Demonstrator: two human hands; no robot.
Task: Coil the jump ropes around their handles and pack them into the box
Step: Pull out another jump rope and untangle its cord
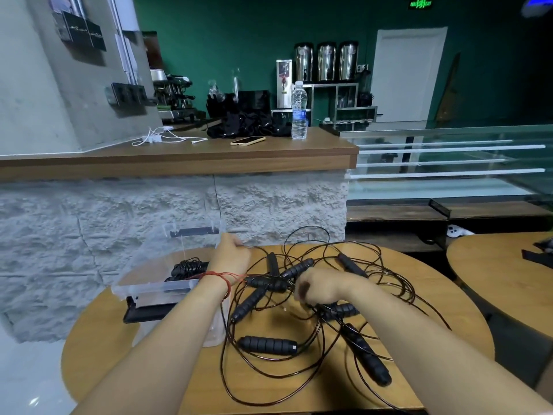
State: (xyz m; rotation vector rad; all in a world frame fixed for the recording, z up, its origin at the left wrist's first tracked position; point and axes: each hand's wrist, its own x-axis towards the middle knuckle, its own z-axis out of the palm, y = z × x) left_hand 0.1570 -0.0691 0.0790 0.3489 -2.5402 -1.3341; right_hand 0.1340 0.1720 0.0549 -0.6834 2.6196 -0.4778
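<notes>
Several jump ropes (pixel 267 344) are spread tangled at the counter's (pixel 443 283) middle, one coiled rope (pixel 188 268) stowed in the box (pixel 167 290) at its left edge; right grip (pixel 320 289) clamped on a handle (pixel 344 310), left grip (pixel 230 256) pinched on cord (pixel 256 249), presumably tensioned for winding.

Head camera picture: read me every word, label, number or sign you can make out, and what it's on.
Nothing reads clearly.
Lit characters on the green exit sign above the door: too blurred to quote.
Label on the water bottle: too small.
Pale print on the black cards on the pillar: blurred.
On the jump ropes and box: no print visible.
</notes>
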